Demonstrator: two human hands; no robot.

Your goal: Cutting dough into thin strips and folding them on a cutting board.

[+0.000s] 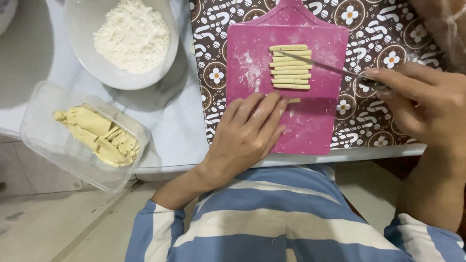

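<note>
A pink cutting board (310,131) lies on a patterned brown cloth. Several thin strips of pale dough (290,68) lie side by side on its upper half. My left hand (247,133) rests flat on the board, fingers together over one more dough strip (294,100) whose end sticks out. My right hand (427,104) grips the handle of a knife (320,64). Its thin blade lies slanted across the top dough strips.
A white bowl (82,53) of flour stands at the upper left. A clear plastic tub (43,140) with dough scraps (97,136) sits at the counter's left edge. The patterned cloth (383,43) covers the right side. My striped blue shirt fills the bottom.
</note>
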